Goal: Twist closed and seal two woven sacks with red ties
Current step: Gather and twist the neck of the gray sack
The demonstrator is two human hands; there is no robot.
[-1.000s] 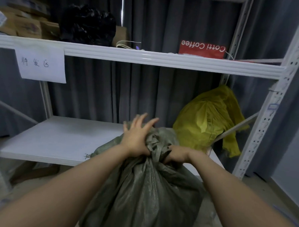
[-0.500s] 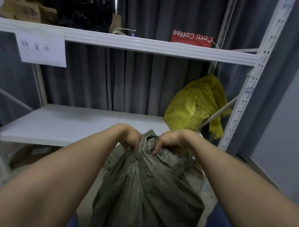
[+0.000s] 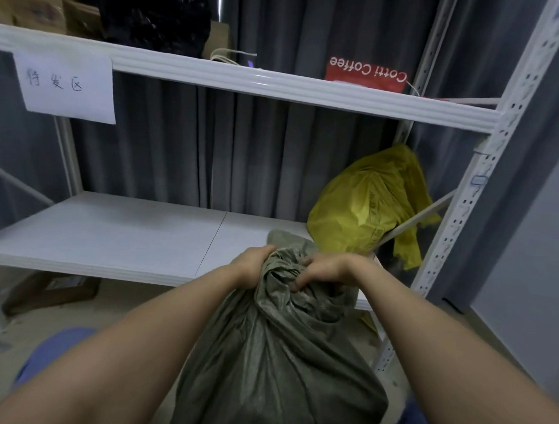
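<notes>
While left hand (image 3: 253, 266) and right hand (image 3: 326, 271) clutch the twisted sack (image 3: 281, 356), red "Cotti Coffee" bag (image 3: 367, 77) overhead.

Overall level: dim, with a cool blue-grey cast.
Light source: out of view; the lower shelf (image 3: 126, 234) board and the upper shelf (image 3: 277, 83) front edge read brightest.
Shadows: soft-edged; deepest in the curtain (image 3: 274, 154) folds and behind the yellow sack (image 3: 368, 209).
Sheen: faint streak along the upper shelf edge.
Distortion: wide-angle; the shelf upright (image 3: 484, 195) leans and my forearms (image 3: 137, 350) swell toward the bottom corners.
Focus: the grey-green sack (image 3: 265, 355) creases at my fingers (image 3: 296, 284) are clear; the frame's lower corners go soft.
</notes>
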